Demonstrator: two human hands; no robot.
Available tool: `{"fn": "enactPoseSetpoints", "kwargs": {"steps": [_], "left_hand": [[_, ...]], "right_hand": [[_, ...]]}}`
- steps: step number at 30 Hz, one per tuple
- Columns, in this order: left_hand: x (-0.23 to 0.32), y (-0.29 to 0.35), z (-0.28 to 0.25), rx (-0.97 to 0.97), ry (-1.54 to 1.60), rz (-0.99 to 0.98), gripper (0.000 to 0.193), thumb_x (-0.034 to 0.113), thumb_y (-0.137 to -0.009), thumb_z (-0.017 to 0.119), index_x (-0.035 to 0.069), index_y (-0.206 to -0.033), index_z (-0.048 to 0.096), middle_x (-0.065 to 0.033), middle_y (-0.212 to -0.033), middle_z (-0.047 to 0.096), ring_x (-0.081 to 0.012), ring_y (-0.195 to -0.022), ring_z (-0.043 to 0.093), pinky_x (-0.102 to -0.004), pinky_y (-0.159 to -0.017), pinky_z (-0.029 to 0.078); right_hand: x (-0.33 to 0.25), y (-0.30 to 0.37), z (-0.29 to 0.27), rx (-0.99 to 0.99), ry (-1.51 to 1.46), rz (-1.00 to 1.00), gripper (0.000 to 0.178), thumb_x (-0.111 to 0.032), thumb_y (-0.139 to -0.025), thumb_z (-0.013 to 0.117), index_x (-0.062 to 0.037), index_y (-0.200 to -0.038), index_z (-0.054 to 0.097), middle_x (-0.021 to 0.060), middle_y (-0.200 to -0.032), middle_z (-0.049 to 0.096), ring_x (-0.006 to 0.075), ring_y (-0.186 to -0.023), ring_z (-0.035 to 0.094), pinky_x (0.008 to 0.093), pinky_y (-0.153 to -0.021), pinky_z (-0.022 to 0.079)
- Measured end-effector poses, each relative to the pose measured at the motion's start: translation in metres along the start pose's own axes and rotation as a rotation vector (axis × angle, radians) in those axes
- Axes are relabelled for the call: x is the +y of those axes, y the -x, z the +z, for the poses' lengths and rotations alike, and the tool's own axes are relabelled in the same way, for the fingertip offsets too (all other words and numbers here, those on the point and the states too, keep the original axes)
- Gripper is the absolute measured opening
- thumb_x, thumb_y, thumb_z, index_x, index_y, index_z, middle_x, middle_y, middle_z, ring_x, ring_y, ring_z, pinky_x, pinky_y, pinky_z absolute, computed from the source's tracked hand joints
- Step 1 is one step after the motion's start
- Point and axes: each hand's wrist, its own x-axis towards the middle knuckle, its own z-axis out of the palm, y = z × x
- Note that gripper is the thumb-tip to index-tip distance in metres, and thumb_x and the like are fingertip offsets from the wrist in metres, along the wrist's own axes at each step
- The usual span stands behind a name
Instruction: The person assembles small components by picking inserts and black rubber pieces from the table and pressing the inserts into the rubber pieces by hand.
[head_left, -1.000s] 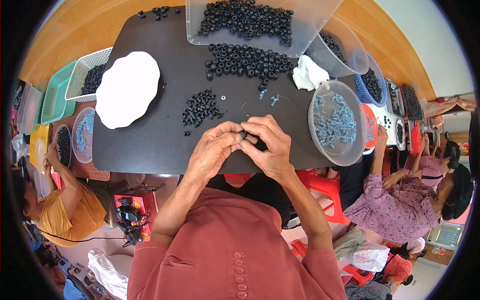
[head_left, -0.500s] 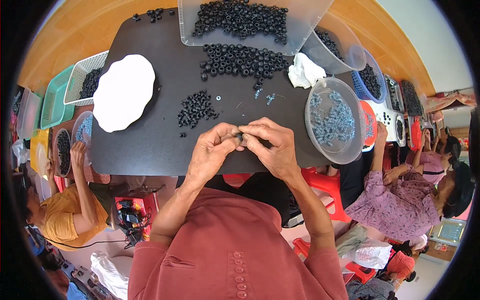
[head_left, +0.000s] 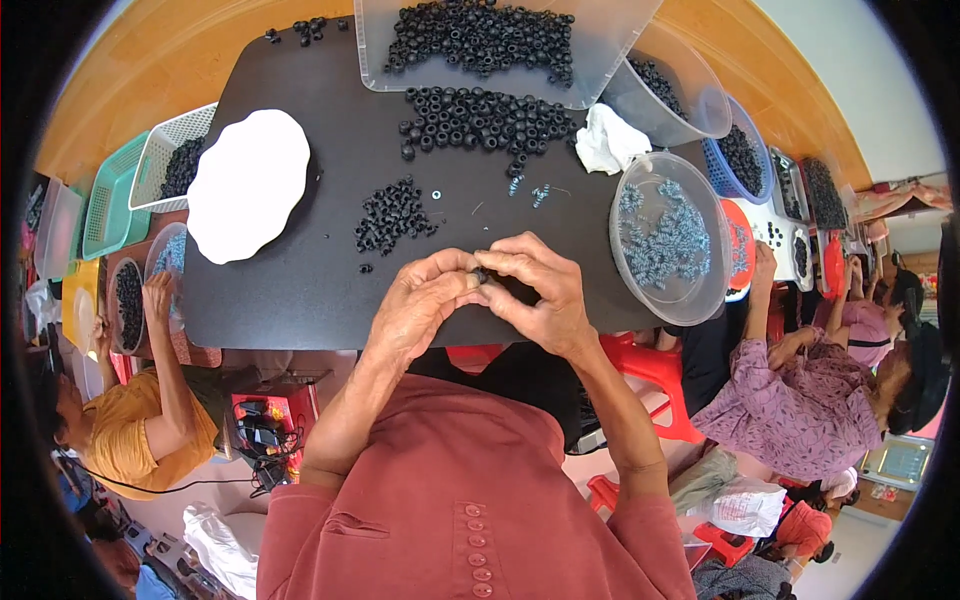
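My left hand [head_left: 418,305] and my right hand [head_left: 545,297] meet at the table's near edge. Their thumbs and fingertips pinch a small black round part [head_left: 482,275] between them, mostly covered by the fingers. Just beyond my hands lies a small heap of little black parts [head_left: 390,218], and a single pale ring [head_left: 436,195] sits beside it. Farther back, larger black balls with holes [head_left: 480,122] are spread on the table. To the right, a clear round tub [head_left: 705,305] contains many small bluish ring-like or coiled pieces [head_left: 672,235].
A clear bin [head_left: 372,65] of black balls is at the far edge. A white wavy-edged plate-like object [head_left: 248,185] lies left, a crumpled white cloth [head_left: 608,140] right. Co-workers in a yellow shirt [head_left: 165,430] and a purple patterned shirt [head_left: 785,405] sit on either side.
My fingers have shifted slightly around the black part, and the left thumb has moved up toward it. Nothing on the table has visibly moved.
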Motion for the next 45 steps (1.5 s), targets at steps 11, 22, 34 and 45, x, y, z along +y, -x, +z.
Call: {"fn": "enactPoseSetpoints", "kwargs": {"steps": [11,22,34,45], "left_hand": [[-0.008,-0.002,0.003,-0.011,0.080,0.046,0.017,0.005,-0.094,0.050,-0.003,-0.105,0.060,-0.0095,-0.097,0.064,-0.0148,-0.090,0.061,-0.0259,-0.081,0.048],[-0.009,-0.005,0.002,-0.014,0.057,0.105,0.017,0.006,-0.094,0.052,-0.002,-0.106,0.060,-0.0075,-0.097,0.063,-0.0130,-0.091,0.059,-0.0257,-0.086,0.047],[-0.019,0.002,0.010,0.094,-0.363,0.312,0.025,0.017,-0.099,0.047,-0.005,-0.101,0.059,-0.0096,-0.090,0.067,-0.0156,-0.088,0.064,-0.0299,-0.087,0.049],[-0.015,0.002,0.018,0.101,-0.494,0.316,0.023,0.017,-0.098,0.047,-0.002,-0.100,0.060,-0.0086,-0.090,0.067,-0.0145,-0.090,0.064,-0.0305,-0.088,0.047]], "right_hand": [[0.000,0.004,0.010,0.096,0.215,-0.083,0.039,0.005,-0.062,0.075,-0.0003,-0.100,0.068,0.0077,-0.091,0.064,0.0202,-0.076,0.058,0.0290,-0.062,0.048],[-0.002,0.002,0.018,0.138,0.239,-0.032,0.044,-0.001,-0.063,0.078,-0.0031,-0.105,0.066,0.0081,-0.096,0.061,0.0240,-0.079,0.057,0.0347,-0.068,0.049],[-0.003,-0.037,-0.055,0.226,0.475,-0.158,0.029,-0.001,-0.071,0.075,-0.0025,-0.099,0.065,0.0123,-0.087,0.064,0.0248,-0.074,0.061,0.0341,-0.065,0.050],[0.054,-0.125,-0.143,0.321,1.004,-0.211,0.018,-0.011,-0.078,0.071,-0.0046,-0.094,0.067,0.0121,-0.089,0.066,0.0286,-0.076,0.062,0.0391,-0.070,0.049]]}}
